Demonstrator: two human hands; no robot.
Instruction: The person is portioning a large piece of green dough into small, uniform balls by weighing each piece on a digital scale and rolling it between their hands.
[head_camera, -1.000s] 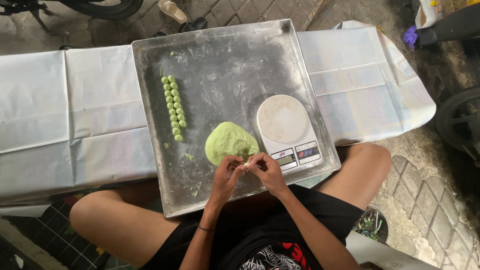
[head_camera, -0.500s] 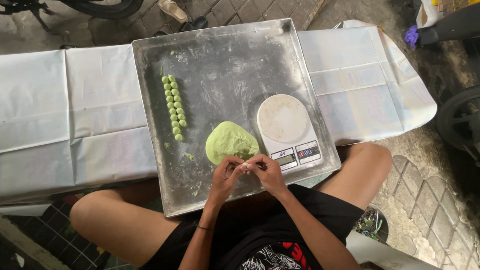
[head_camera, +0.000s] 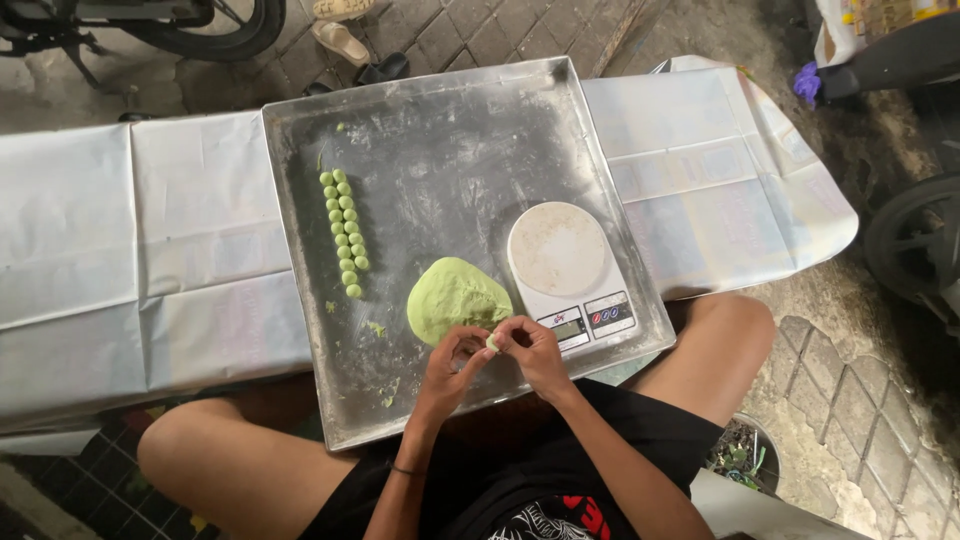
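Left hand and right hand fingers pinched together on small pale-green dough piece, near side of big green dough lump, on square metal tray.

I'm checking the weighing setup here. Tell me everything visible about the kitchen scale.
The white digital kitchen scale has a round, flour-dusted platform with nothing on it and a small display with buttons at its near edge. It lies flat on the square metal tray, near the right rim, beside the green dough lump. The right hand hovers by its display.
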